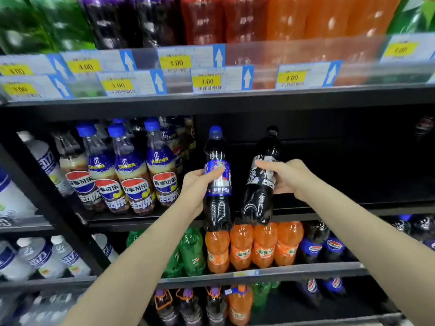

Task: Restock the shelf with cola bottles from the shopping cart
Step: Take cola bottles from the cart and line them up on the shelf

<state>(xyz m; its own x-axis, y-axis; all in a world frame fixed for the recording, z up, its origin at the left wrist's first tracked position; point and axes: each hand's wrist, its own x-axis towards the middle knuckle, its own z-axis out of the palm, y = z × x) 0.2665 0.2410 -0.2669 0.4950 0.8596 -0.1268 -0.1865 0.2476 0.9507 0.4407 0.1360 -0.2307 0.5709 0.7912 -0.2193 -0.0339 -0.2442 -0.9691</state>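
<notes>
Each grip clamps a cola bottle: left hand (196, 184) blue-labelled (217, 180), right hand (286, 176) black-labelled (260, 182); shelf depth dark.

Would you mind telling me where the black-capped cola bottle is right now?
In the head view, the black-capped cola bottle is right of centre, gripped by the right hand, tilted before the empty dark shelf bay, beside the blue-capped Pepsi bottle.

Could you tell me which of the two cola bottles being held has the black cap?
The bottle in the right hand: the black-capped bottle has a black-and-white label, whereas the left hand holds a blue-capped, blue-labelled bottle.
</notes>
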